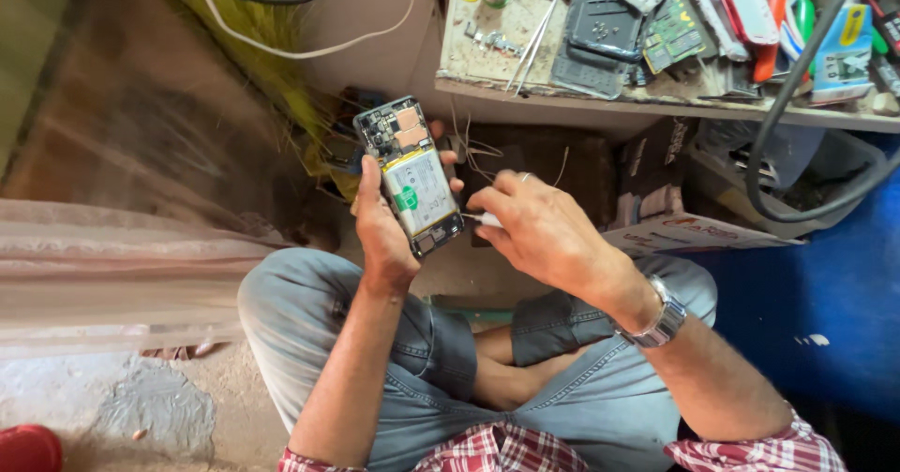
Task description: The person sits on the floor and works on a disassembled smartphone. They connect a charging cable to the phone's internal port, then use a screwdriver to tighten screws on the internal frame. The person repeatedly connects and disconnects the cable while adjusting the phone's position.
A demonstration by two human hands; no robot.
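Beside a cluttered workbench [562, 92] — opened phone [411, 177], battery and boards bare.

Opened phone [413, 178] in left hand [382, 233]

white-and-red flat package [689, 233] lies below the bench [656, 106], right.

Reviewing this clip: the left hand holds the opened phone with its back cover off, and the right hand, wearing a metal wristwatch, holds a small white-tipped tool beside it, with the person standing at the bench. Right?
Not quite. The head view shows the person sitting cross-legged in blue jeans; the rest holds.
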